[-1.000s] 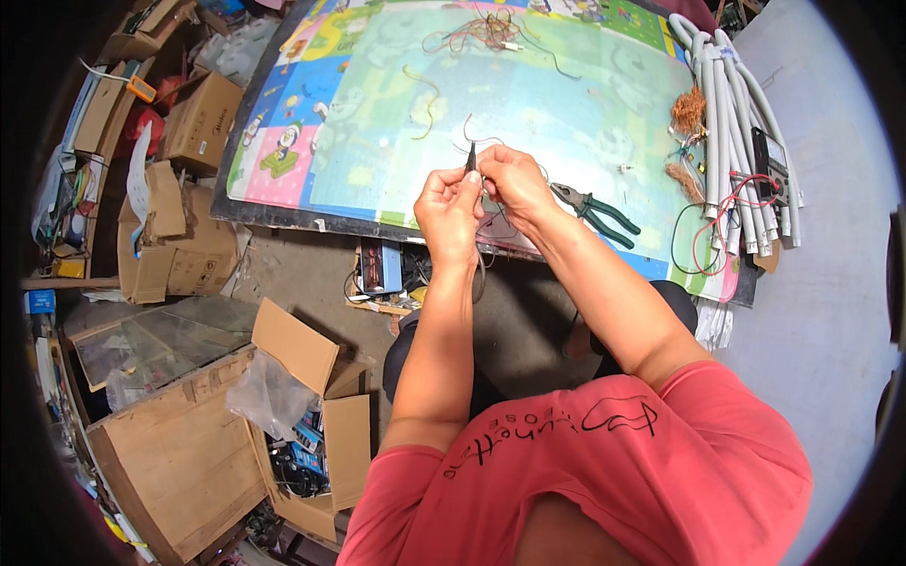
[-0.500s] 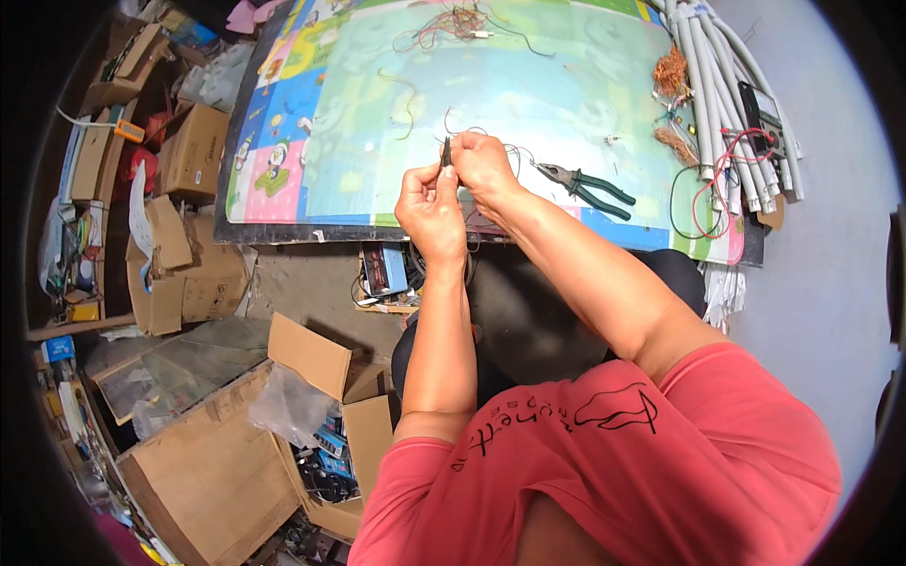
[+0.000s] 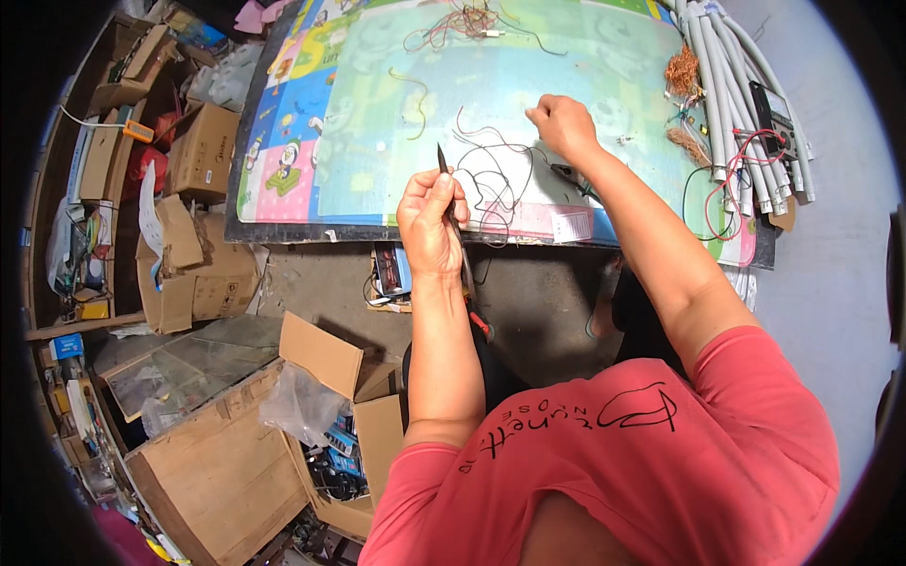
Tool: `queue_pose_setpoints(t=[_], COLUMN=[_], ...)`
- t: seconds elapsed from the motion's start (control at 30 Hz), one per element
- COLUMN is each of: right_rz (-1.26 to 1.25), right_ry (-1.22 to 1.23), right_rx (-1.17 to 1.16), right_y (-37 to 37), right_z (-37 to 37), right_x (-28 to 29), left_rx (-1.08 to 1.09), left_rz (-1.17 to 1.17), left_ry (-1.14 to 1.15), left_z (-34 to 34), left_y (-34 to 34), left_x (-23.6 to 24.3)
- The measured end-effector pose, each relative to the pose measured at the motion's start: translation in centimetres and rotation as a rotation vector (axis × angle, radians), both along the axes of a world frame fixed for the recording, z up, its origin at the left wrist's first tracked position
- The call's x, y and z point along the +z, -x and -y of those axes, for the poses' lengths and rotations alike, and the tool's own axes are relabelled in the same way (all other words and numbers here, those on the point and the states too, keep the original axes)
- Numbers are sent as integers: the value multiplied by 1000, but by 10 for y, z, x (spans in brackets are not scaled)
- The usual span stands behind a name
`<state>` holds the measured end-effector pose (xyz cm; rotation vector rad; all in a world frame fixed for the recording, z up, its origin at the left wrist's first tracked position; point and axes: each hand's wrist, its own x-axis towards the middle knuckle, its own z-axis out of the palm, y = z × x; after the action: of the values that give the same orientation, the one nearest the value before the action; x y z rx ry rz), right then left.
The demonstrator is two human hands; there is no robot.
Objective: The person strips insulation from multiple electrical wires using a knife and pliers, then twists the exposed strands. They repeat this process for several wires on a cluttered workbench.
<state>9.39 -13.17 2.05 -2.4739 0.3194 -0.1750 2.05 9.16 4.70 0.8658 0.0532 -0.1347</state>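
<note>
My left hand (image 3: 432, 217) is closed around a slim, dark, pointed thing (image 3: 442, 158). Its tip points up and away from me; its lower part runs down past my wrist, and its kind does not show clearly. My right hand (image 3: 563, 124) is raised over the table to the right, fingers curled together; whatever they hold, if anything, cannot be made out. Between the hands, thin dark wires (image 3: 500, 179) lie loosely looped on the tabletop. The pliers (image 3: 570, 175) with dark green handles are mostly hidden under my right forearm.
On the patterned table mat (image 3: 368, 179) lie a tangle of red wires (image 3: 462, 26), a yellowish wire (image 3: 422, 94) and copper strands (image 3: 681, 71). White tubes (image 3: 727, 104) and a black meter (image 3: 774, 118) with leads line the right edge. Cardboard boxes (image 3: 203, 151) stand at left.
My right hand has parted from the left and moved right, now over the pliers' side. The looped wires between the hands are now uncovered. My left hand still grips the dark pointed thing.
</note>
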Motion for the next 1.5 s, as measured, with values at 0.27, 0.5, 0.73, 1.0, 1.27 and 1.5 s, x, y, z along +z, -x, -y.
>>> queue_pose_setpoints(t=[0.27,0.5,0.73,1.0,1.27,1.5], right_rz=[-251,-132,-159,-259,83,-246], right_ry=[-1016,-488,-1026,-1247,-594,-842], right_rx=[636,567,395,305,369,485], right_y=[49,55,58,56,45,44], right_z=[-46,-53,-68,-72,-76,-66], right_x=[25,52,40,37,28,38], left_rx=[-4,-21,9,24,83,74], left_rz=[12,35,-7,-3,12,-3], left_ry=[-144,-250,-139,-173,-439,-417], left_z=[2,4,6,5,8,8], left_y=[-1,2,1,3,4,5], left_x=[2,5,4,1,1,5])
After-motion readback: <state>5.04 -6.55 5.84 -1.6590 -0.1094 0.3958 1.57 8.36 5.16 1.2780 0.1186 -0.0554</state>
